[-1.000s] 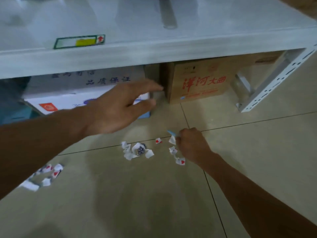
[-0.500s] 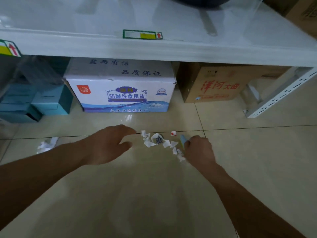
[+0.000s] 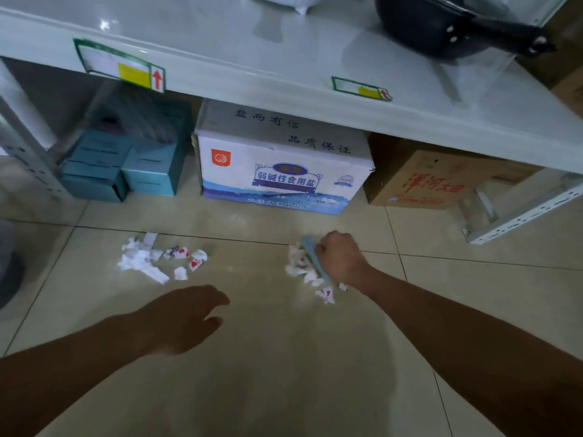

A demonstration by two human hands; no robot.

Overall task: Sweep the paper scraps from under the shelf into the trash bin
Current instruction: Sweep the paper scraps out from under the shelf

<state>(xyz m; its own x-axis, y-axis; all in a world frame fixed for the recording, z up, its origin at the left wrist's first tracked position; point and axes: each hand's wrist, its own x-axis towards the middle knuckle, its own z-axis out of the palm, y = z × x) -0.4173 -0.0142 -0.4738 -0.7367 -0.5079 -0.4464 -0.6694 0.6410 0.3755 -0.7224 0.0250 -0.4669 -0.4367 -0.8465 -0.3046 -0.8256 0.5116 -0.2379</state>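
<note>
Two clusters of torn white paper scraps with red marks lie on the beige floor tiles in front of the white shelf (image 3: 284, 74). The left pile of scraps (image 3: 154, 260) lies apart from both hands. My right hand (image 3: 340, 257) is closed on a small light-blue brush (image 3: 312, 257), whose edge presses against the right pile of scraps (image 3: 303, 269). Below and between the piles, my left hand (image 3: 189, 313) hovers over the floor with fingers spread and nothing in it. A dark grey rounded object (image 3: 9, 266) at the left edge may be the trash bin.
Under the shelf stand teal boxes (image 3: 126, 165), a white and blue carton (image 3: 280, 171) and a brown carton (image 3: 422, 181). A perforated white shelf leg (image 3: 520, 212) slants at the right, another at the left. A black pan (image 3: 441, 23) sits on the shelf.
The view has pulled back and shifted left, bringing the left pile into sight. My left hand has dropped lower and away from the shelf. My right hand has pushed the scraps into a tighter heap.
</note>
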